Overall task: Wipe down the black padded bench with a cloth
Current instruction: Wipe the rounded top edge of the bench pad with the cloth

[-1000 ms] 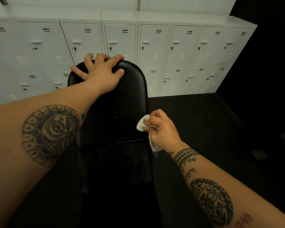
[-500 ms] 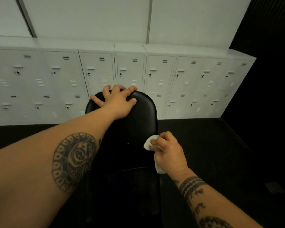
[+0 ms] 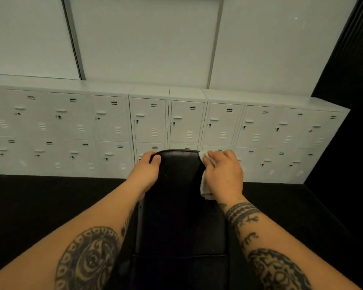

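At the far end of the bench (image 3: 179, 206), both hands are in contact with the black padding. The bench runs lengthwise away from the camera, and its rounded far end points toward the lockers (image 3: 189, 122). A seam crosses the padding at the near end of the bench.

The left hand (image 3: 146, 174) grips the far left corner of the bench. The thumb lies on top of the padding. The other fingers are curled together over the left edge, with their tips hidden behind it.

The right hand (image 3: 224, 174) is at the far right corner of the bench and holds the white cloth (image 3: 204, 190) against the side edge of the padding. Its fingers are pressed together and curled over the cloth, pinning it to the bench. The cloth shows in two places: just past the fingertips at the corner, and below the heel of the hand, where it hangs along the right side of the bench.

Beyond the bench, the pale lockers stand in two tiers against a pale wall (image 3: 145, 38). A dark floor (image 3: 50, 206) lies on both sides of the bench.
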{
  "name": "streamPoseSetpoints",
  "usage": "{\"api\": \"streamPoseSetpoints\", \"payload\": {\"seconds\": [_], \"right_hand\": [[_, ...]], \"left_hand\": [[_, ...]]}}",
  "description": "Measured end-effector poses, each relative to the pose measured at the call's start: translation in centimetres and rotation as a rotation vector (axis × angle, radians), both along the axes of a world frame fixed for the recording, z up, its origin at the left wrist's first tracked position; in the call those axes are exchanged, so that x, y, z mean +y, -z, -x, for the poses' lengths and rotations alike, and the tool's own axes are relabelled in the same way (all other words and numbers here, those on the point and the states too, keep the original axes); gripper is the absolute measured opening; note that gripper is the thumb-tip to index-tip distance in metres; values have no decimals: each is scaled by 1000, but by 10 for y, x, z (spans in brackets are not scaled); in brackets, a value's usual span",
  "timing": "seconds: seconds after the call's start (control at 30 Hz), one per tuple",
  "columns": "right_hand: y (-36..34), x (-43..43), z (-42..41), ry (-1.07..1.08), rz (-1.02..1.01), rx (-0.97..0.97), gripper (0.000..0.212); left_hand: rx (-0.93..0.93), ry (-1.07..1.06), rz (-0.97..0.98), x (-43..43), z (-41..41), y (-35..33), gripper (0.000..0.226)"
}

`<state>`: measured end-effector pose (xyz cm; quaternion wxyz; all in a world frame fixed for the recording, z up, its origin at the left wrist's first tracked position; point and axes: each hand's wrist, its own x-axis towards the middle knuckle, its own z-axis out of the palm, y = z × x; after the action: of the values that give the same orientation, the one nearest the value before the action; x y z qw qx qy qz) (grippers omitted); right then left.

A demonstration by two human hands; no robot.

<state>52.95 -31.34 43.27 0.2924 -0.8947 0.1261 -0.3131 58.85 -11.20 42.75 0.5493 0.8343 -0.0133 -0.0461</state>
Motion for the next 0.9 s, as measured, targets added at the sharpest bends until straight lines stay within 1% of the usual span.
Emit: {"api": "streamPoseSetpoints", "payload": {"seconds": [0.07, 0.17, 0.23, 0.27, 0.37, 0.43, 0.47, 0.53, 0.6, 0.63, 0.7, 0.77, 0.87, 0.9], "right_hand": [[-10, 17, -14, -47, 30, -4, 27], [-7, 40, -14, -203, 243, 27, 22], [8, 34, 0, -262, 357, 18, 15], [14, 25, 7, -259, 346, 19, 13], [8, 3, 13, -121, 140, 55, 23], [-4, 11, -5, -32, 34, 49, 27], [-10, 22, -15, -22, 20, 48, 27], [-20, 50, -31, -102, 91, 49, 25], [-11, 68, -30, -265, 253, 79, 24], [-3, 69, -22, -336, 337, 88, 27], [15, 53, -3, -390, 424, 82, 33], [26, 26, 10, -326, 382, 62, 35], [16, 7, 11, -140, 194, 60, 22], [7, 10, 4, -90, 125, 63, 22]], "left_hand": [[21, 19, 29, 3, -4, 2, 44], [24, -22, 70, 3, -8, 7, 43], [46, -19, 103, 2, -8, 6, 42], [55, -6, 119, 2, -8, 6, 41], [57, 17, 131, 4, -10, 4, 40], [81, 28, 148, 6, -12, 5, 40], [94, 31, 164, 7, -13, 6, 40], [102, 22, 194, 8, -13, 6, 37], [91, 6, 198, 6, -15, 6, 36], [86, -1, 201, 6, -14, 6, 36], [89, 5, 213, 6, -14, 7, 37], [97, 19, 200, 7, -13, 8, 38], [93, 29, 189, 8, -12, 6, 39], [87, 31, 191, 8, -13, 7, 39]]}}
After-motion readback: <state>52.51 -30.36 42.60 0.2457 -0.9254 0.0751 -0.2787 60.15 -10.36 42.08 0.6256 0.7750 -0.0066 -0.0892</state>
